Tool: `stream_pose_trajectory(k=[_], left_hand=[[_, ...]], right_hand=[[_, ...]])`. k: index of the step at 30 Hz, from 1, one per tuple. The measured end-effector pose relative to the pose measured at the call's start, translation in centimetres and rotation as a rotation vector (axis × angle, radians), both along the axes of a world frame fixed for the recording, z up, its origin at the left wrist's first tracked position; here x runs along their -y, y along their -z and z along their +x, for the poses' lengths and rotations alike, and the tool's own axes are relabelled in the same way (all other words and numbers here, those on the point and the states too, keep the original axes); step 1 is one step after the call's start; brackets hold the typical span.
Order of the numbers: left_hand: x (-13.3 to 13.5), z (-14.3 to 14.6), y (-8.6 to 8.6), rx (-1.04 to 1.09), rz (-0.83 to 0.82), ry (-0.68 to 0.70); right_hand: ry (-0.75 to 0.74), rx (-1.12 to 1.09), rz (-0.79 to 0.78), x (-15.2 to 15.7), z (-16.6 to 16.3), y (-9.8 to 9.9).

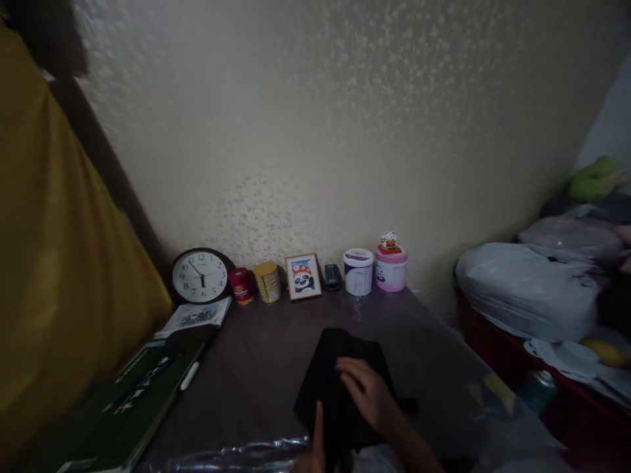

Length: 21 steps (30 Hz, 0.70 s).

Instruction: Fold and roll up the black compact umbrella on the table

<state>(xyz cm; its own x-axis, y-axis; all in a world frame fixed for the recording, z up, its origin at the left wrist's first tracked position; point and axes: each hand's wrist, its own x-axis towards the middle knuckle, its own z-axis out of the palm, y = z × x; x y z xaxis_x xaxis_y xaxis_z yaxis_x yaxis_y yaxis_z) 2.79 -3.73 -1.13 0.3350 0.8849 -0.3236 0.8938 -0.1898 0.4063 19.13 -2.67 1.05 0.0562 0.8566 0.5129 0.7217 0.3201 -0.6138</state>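
Note:
A black, folded item that looks like cloth [329, 368] lies on the dark table in front of me; its exact kind is hard to make out in the dim light. My right hand [367, 396] rests over its middle, fingers stretched out and angled to the left. Low in the view, my left hand [315, 447] touches the near left part with its index finger extended. The rest of that hand is cut off by the bottom edge. A short black strip [408, 405] sticks out on the right side of the item.
Along the wall stand a clock [200, 276], a red tin [240, 286], a yellow tin [268, 282], a framed panda picture [303, 277], a white tub [358, 272] and a pink-lidded tub [391, 270]. A green book [142, 387] lies left; plastic-wrapped bundles [532, 286] are piled right.

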Motion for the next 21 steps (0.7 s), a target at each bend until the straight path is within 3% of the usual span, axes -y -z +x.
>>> stream_pose_trajectory(k=[3,6,9,14,21], left_hand=[[-0.2,0.0,-0.5,-0.025,-0.027,0.015],[-0.3,0.0,-0.5,-0.023,-0.030,0.011],[-0.4,0.2,-0.3,-0.018,-0.030,0.013],[-0.6,0.5,-0.3,-0.019,-0.021,0.015],[-0.8,0.7,-0.2,-0.042,-0.025,0.004]], right_hand=[[0.359,-0.060,0.030,-0.1,4.2,1.3],[0.499,-0.111,-0.111,0.4,6.4,2.8],[0.491,-0.218,-0.180,1.1,6.4,3.3],[0.412,-0.373,-0.219,1.7,5.2,2.4],[0.433,-0.257,-0.347,2.4,4.5,1.9]])
